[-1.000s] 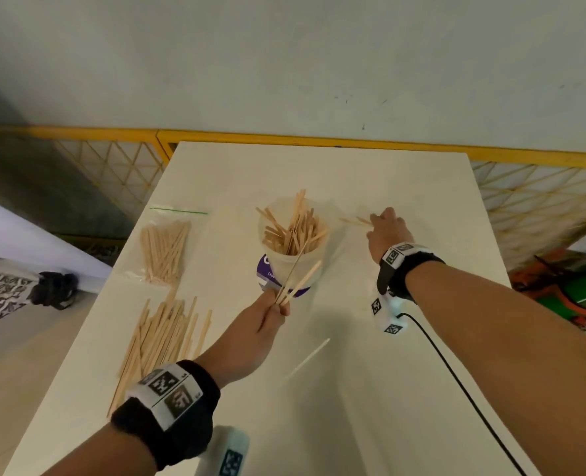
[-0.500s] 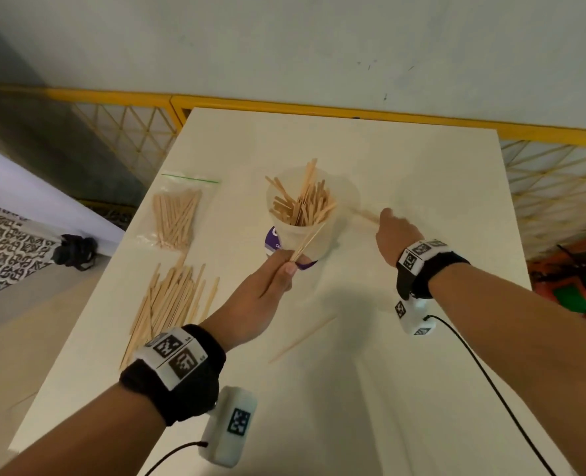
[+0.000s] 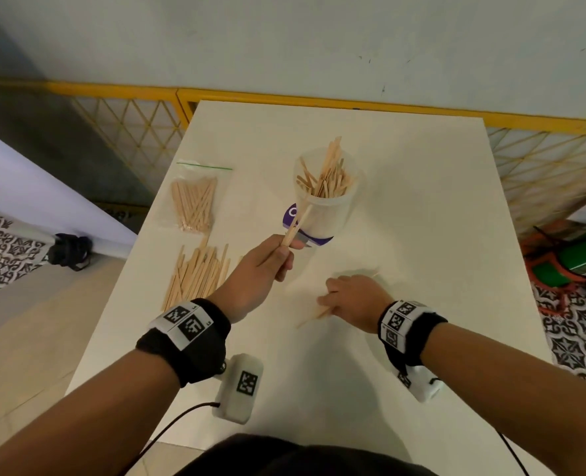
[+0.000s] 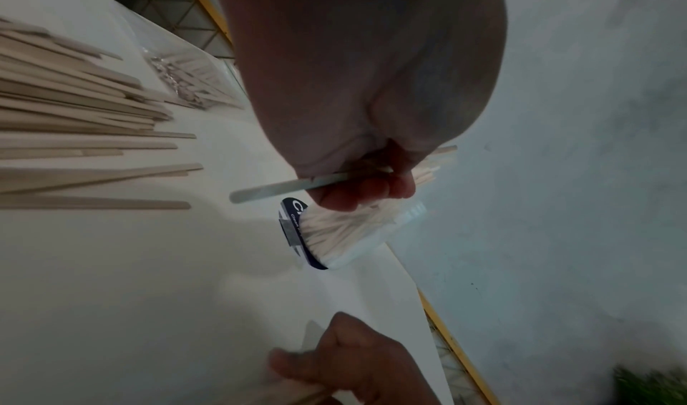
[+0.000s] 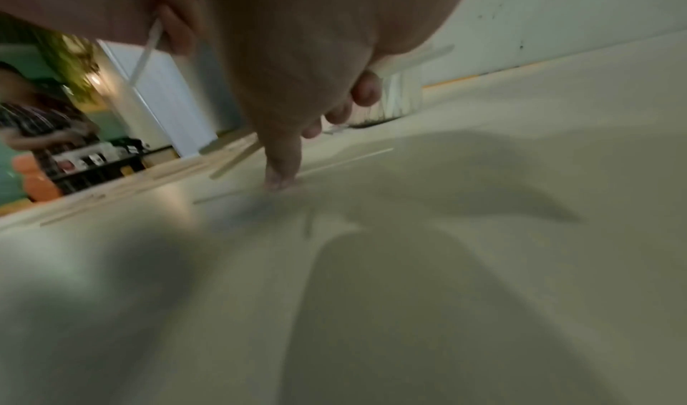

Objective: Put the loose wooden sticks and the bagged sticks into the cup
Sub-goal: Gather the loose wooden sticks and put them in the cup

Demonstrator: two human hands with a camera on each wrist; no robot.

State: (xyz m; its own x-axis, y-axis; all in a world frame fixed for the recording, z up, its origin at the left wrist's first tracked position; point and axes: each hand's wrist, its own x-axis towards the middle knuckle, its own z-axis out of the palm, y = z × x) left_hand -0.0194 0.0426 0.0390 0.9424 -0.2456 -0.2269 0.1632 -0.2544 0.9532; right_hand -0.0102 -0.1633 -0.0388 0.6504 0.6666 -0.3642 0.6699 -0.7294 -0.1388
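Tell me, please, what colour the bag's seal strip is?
Green, clearest in the head view: bag.

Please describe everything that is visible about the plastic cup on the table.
The plastic cup is translucent white with a purple label low on its side. It stands upright on the white table, about halfway full of wooden sticks that lean and stick out above its rim. The left hand holds sticks just in front of it; neither hand touches it.
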